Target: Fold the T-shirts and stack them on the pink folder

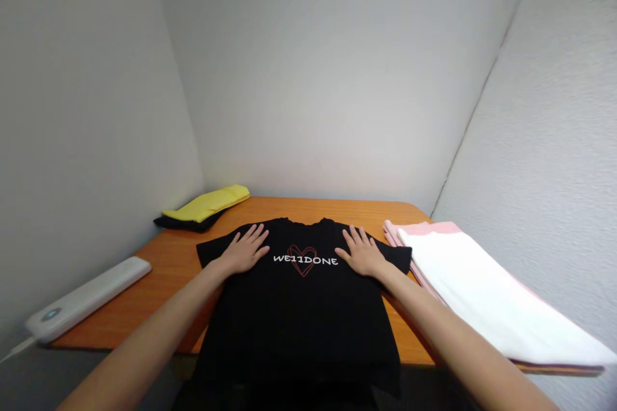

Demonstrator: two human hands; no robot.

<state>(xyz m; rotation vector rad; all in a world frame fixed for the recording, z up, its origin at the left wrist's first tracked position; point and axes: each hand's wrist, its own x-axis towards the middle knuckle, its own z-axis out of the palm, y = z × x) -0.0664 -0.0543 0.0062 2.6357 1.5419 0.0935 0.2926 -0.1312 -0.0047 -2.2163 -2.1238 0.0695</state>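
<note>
A black T-shirt (299,314) lies spread out face up, its neckline toward the far wall and both sleeves out to the sides. White lettering and a red heart outline mark its chest. Its lower part hangs over the near edge of the table. My left hand (245,249) rests flat on the shirt's left chest, fingers spread. On the other side of the print, my right hand (360,253) also lies flat on the fabric with its fingers apart. Neither hand grips the cloth.
Folded yellow cloth (212,202) sits on folded black cloth (193,225) at the back left. A long white device (91,298) with a cable lies along the left edge. Folded white and pink fabric (486,289) covers the right side of the wooden table (332,205). Walls enclose three sides.
</note>
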